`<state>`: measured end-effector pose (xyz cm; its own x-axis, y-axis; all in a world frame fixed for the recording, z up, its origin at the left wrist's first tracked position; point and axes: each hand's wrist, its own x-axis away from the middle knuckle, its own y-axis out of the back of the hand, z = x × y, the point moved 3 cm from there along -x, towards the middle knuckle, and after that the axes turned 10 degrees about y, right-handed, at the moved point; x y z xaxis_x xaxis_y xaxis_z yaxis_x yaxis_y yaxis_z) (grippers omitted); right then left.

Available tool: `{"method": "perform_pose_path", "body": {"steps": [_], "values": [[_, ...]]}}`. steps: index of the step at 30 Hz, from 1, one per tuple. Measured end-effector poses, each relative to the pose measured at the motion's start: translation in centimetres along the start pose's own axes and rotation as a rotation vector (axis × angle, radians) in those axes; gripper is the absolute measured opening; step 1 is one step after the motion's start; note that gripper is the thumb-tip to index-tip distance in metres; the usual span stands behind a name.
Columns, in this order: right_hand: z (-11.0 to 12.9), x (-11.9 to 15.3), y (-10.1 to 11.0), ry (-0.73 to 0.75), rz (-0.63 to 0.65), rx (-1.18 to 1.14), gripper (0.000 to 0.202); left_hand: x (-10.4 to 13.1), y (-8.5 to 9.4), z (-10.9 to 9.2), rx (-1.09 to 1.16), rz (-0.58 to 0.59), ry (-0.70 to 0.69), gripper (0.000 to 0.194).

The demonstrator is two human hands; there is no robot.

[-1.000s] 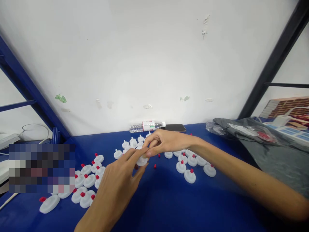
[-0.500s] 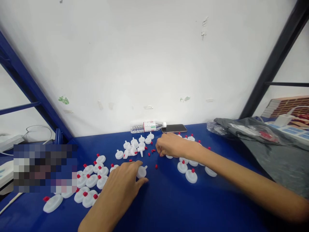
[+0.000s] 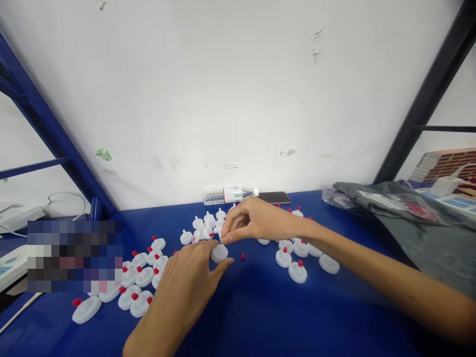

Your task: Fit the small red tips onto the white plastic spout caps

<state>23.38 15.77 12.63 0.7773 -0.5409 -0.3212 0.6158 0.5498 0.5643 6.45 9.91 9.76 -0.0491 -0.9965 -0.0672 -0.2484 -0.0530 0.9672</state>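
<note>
My left hand grips a white, round spouted lid between thumb and fingers above the blue table. Just over that lid, my right hand is closed in a pinch, its fingertips at the lid's spout. Whatever sits in the pinch is hidden. A loose small red cap lies to the right of the held lid. Behind my hands is a cluster of uncapped white lids, partly covered by the right hand.
White lids with red caps lie in a group on the left, and more capped lids on the right. A water bottle and a phone rest by the wall. A grey plastic bag is at right.
My right hand has moved left, from beside the right group to the lid in my left hand. The left hand still grips that lid, which has tipped slightly.
</note>
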Motion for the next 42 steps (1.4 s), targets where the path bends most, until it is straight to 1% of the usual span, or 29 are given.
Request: {"method": "perform_pose_path", "body": {"steps": [5,10,14,17,21,24,26,28,30,33,35,36,39,40,42], "values": [[-0.3,-0.2,-0.2,0.007,-0.055,0.018,0.022,0.0,0.3,-0.2,0.003,0.002,-0.011,0.030],[0.0,0.0,0.0,-0.028,-0.022,-0.057,0.024,0.1,0.2,-0.2,0.008,-0.037,-0.022,0.029],[0.3,0.1,0.1,-0.040,-0.007,-0.157,0.024,0.2,0.0,0.1,0.017,-0.054,-0.031,0.032],[0.3,0.1,0.2,-0.038,-0.007,-0.249,0.024,0.3,0.1,0.1,0.043,-0.103,-0.048,0.032],[-0.3,0.0,0.5,-0.124,-0.007,-0.379,0.020,0.3,0.2,0.1,0.133,-0.138,-0.079,0.029],[-0.5,-0.1,0.5,-0.127,0.023,-0.431,0.019,0.2,0.3,0.0,0.137,-0.145,-0.100,0.027],[-0.6,-0.1,0.4,-0.099,0.052,-0.451,0.023,0.2,0.3,0.0,0.137,-0.134,-0.085,0.027],[-0.6,-0.1,0.4,-0.077,0.092,-0.474,0.028,0.1,0.2,0.0,0.146,-0.104,-0.071,0.028],[-0.4,0.0,0.4,-0.071,0.141,-0.486,0.028,0.0,0.0,-0.1,0.145,-0.062,-0.072,0.031],[0.1,0.3,0.7,-0.100,0.207,-0.409,0.024,0.0,-0.6,0.0,0.130,0.005,-0.091,0.046],[0.4,0.6,1.2,-0.137,0.257,-0.264,0.022,-0.1,-0.7,0.1,0.140,-0.001,-0.103,0.056],[0.4,0.8,1.5,-0.160,0.300,-0.176,0.024,-0.1,-0.8,0.2,0.146,-0.026,-0.105,0.057],[-0.1,1.5,2.0,-0.245,0.460,0.047,0.034,-0.1,-0.8,0.4,0.119,-0.102,-0.111,0.048],[-0.5,1.7,2.1,-0.279,0.505,0.086,0.036,-0.1,-0.8,0.5,0.097,-0.105,-0.117,0.044],[-1.2,2.0,2.3,-0.352,0.553,0.121,0.039,-0.1,-0.9,0.4,0.060,-0.091,-0.135,0.038]]}}
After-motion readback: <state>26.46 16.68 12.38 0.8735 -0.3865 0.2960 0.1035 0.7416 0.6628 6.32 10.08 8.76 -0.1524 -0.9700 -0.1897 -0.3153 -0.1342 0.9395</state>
